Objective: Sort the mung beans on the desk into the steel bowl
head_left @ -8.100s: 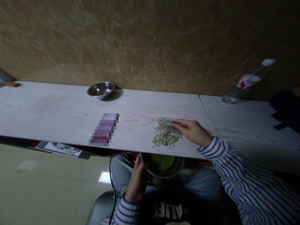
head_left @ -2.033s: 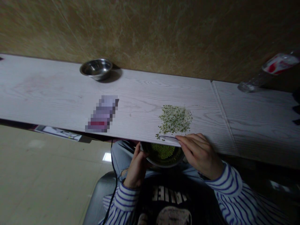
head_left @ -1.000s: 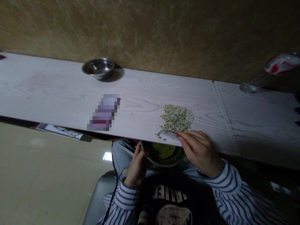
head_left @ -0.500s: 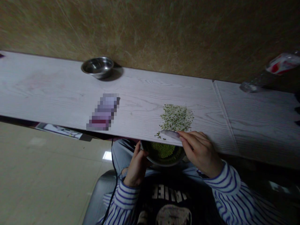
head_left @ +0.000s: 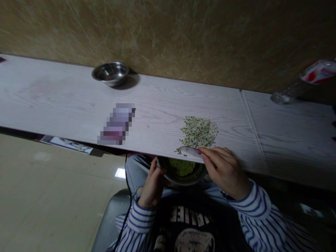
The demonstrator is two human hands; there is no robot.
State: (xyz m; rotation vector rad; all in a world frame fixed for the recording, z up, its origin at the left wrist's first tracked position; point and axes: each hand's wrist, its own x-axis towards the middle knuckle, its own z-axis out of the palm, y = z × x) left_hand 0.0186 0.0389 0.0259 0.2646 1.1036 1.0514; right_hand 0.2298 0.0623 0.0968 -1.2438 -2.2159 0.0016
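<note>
My left hand (head_left: pixel 153 185) grips the rim of a metal bowl (head_left: pixel 185 182) held below the table's front edge, over my lap. Green beans (head_left: pixel 183 167) lie in that bowl. Between the thumb and fingers of my right hand (head_left: pixel 225 169) is a flat, thin scraper (head_left: pixel 189 151), its blade low over the tabletop by the front edge. Just beyond the blade, a patch of small green and whitish grains (head_left: pixel 198 131) is spread on the table, with a few loose ones left of the blade.
On the pale wood-grain table (head_left: pixel 160 101), an empty metal bowl (head_left: pixel 111 74) stands near the wall at the back left. A blurred-out flat object (head_left: pixel 117 124) lies left of centre. A clear plastic bottle (head_left: pixel 301 84) with a red and white label is at the right.
Both hands, the scraper and the held bowl look almost the same as before. The camera view has shifted slightly.
</note>
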